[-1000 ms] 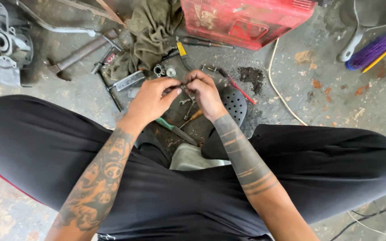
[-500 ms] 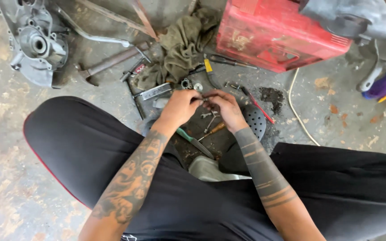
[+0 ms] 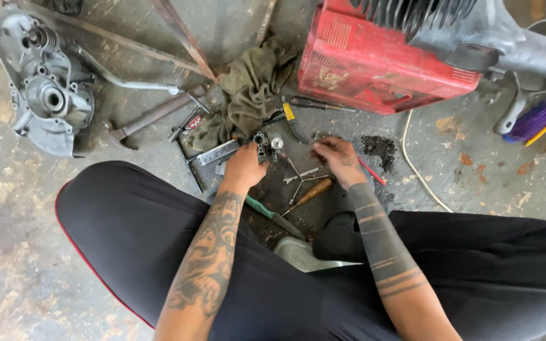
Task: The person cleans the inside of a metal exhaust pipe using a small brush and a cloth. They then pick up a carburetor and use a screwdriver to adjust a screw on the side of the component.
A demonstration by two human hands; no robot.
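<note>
My left hand (image 3: 244, 167) grips small metal part (image 3: 261, 146); my right hand (image 3: 337, 159), at 3 o'clock, fingers curled, contents unclear; spanners (image 3: 303, 175) between.

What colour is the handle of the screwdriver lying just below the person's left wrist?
Green. The screwdriver lies below the left hand, clearest in the head view.
</note>
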